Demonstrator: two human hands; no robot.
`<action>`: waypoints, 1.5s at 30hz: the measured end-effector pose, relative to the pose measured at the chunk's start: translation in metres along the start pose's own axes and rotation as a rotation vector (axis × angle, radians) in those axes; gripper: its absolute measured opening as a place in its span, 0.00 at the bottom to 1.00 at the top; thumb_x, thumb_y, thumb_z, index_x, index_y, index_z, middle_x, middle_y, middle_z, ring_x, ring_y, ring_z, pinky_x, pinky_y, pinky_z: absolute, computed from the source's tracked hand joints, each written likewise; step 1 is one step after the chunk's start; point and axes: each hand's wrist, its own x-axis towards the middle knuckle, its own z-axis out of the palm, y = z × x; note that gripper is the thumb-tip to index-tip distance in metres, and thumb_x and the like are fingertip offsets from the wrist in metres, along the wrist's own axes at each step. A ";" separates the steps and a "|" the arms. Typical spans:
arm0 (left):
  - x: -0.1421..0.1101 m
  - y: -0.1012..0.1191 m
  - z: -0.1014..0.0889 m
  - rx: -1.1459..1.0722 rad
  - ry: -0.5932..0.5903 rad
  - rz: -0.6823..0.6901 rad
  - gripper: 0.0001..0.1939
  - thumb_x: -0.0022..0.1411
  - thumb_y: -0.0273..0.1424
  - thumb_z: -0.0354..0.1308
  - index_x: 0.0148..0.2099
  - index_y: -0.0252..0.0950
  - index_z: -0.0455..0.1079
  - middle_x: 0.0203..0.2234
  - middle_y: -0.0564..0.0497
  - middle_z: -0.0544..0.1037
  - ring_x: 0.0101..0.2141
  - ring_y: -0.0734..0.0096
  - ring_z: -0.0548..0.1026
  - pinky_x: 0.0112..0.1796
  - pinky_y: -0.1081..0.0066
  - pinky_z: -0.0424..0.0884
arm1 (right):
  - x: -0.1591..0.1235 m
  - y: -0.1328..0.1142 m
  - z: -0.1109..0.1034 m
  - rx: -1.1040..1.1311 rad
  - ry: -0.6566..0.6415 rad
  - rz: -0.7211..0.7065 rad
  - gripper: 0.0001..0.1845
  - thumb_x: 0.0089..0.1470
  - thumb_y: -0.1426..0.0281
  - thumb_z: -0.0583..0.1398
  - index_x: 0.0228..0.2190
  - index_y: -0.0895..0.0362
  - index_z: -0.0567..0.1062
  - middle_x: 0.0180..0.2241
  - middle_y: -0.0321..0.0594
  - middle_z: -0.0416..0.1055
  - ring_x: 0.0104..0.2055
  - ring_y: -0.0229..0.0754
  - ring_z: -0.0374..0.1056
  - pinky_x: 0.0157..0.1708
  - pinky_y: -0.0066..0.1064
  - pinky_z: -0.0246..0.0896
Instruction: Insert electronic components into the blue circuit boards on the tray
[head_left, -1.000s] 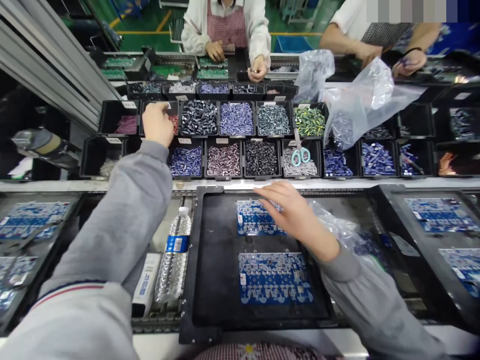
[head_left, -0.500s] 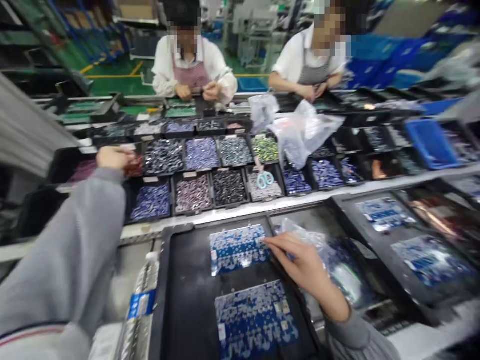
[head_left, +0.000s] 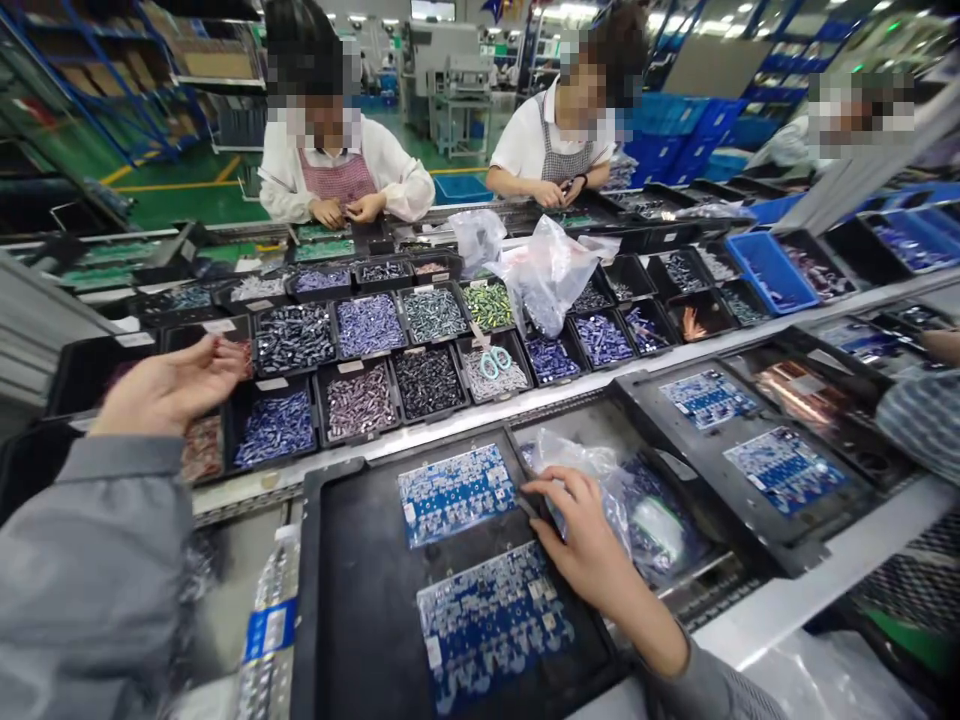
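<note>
Left hand (head_left: 169, 392) open, palm up, fingers loosely curled, empty, above the black parts bins (head_left: 274, 430). Right hand (head_left: 585, 535) curled narrow, fingertips at the right edge of the upper blue circuit board (head_left: 456, 495) on the black tray (head_left: 352, 620); clear plastic bag (head_left: 577, 462) just beside. Can't tell if it pinches anything.

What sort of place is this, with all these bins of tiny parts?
Most likely an electronics assembly line in a factory: circuit boards lie on a black tray, bins of small components fill the bench, and workers in aprons sit across the line.
</note>
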 end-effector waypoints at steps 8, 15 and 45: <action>-0.133 -0.188 -0.043 0.439 -0.278 -0.430 0.03 0.56 0.22 0.62 0.33 0.25 0.71 0.23 0.49 0.72 0.23 0.81 0.69 0.22 0.83 0.63 | -0.017 -0.022 0.002 0.174 0.076 -0.201 0.08 0.57 0.73 0.56 0.39 0.53 0.72 0.37 0.41 0.70 0.43 0.45 0.64 0.45 0.44 0.61; -0.177 -0.247 -0.059 0.267 -0.337 -0.629 0.12 0.47 0.30 0.70 0.29 0.26 0.73 0.21 0.51 0.71 0.22 0.83 0.66 0.20 0.84 0.58 | -0.038 -0.058 0.021 0.219 -0.007 -0.363 0.06 0.55 0.73 0.60 0.36 0.54 0.74 0.34 0.39 0.72 0.40 0.42 0.65 0.41 0.40 0.63; -0.191 -0.234 -0.096 0.688 -0.496 -0.377 0.06 0.55 0.28 0.60 0.35 0.31 0.76 0.26 0.48 0.77 0.25 0.74 0.72 0.30 0.72 0.69 | -0.077 -0.066 0.039 0.146 -0.461 -0.405 0.10 0.58 0.78 0.50 0.34 0.58 0.70 0.33 0.45 0.68 0.41 0.45 0.62 0.43 0.42 0.64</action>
